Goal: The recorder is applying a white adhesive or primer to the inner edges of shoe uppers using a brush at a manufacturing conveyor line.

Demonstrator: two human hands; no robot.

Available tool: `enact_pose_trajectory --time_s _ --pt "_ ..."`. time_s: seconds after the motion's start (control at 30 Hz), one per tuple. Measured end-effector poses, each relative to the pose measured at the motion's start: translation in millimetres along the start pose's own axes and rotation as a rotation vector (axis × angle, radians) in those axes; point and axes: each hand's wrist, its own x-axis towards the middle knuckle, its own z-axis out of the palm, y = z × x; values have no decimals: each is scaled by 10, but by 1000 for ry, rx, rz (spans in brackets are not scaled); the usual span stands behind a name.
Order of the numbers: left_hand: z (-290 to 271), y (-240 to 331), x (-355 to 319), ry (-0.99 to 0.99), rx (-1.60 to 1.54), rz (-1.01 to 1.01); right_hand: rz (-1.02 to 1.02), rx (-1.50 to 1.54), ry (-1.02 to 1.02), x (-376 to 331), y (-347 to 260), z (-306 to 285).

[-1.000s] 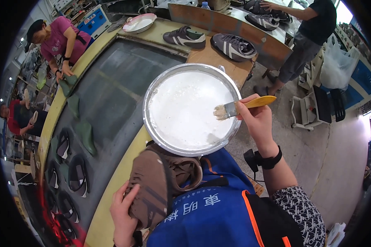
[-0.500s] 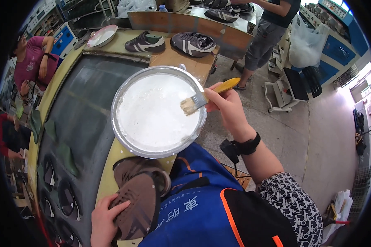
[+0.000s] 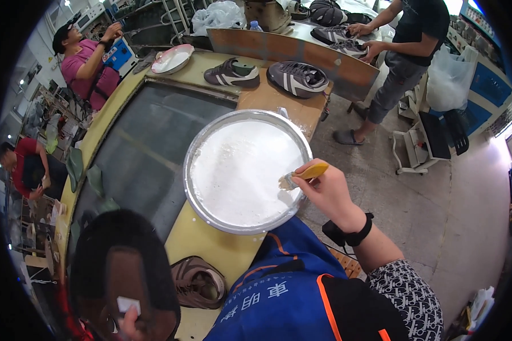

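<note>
A round metal pan (image 3: pixel 186 187) holds a white, powdery or pasty material (image 3: pixel 242 170). Over its right side, my right hand (image 3: pixel 331 193) pinches a brush with a yellow handle (image 3: pixel 314 170), its pale bristles close to the white surface; whether they touch it I cannot tell. At the lower left, my left hand (image 3: pixel 132 325) grips a dark shoe (image 3: pixel 122 241) raised close to the camera and blurred. Its thumb lies by a small white patch, while the other fingers are hidden. A brown shoe (image 3: pixel 198 281) rests on the yellow table edge below the pan.
Two finished shoes (image 3: pixel 298 78) and a white dish (image 3: pixel 172 59) stand along the far edge. Left of the pan is a dark inset panel (image 3: pixel 136 142) with green pieces beside it. A co-worker (image 3: pixel 409 45) handles shoes at the back; two others are at left. A wheeled stand (image 3: pixel 418 145) is at right.
My left hand has lifted a shoe from the table toward the camera. My right hand has lowered the brush toward the white material. The view has shifted, showing more of the co-workers.
</note>
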Motion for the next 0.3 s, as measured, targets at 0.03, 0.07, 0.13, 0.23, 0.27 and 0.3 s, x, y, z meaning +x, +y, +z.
enact_pose_trajectory --time_s 0.03,0.07,0.13,0.23,0.27,0.3 --pt "232 -147 179 -140 -230 29 -20 -39 12 16 21 77" --pt "459 -211 270 -283 -459 54 -27 -63 22 37 41 142" --pt "1033 -406 324 -395 -581 -59 -51 -199 -42 95 79 185" --pt "1444 -377 471 -304 -228 -5 -4 -252 -197 228 82 149" --pt "1503 -372 537 -308 -99 22 54 -179 -237 256 58 101" --pt "1510 -369 557 -280 -20 49 109 -95 -278 276 30 33"
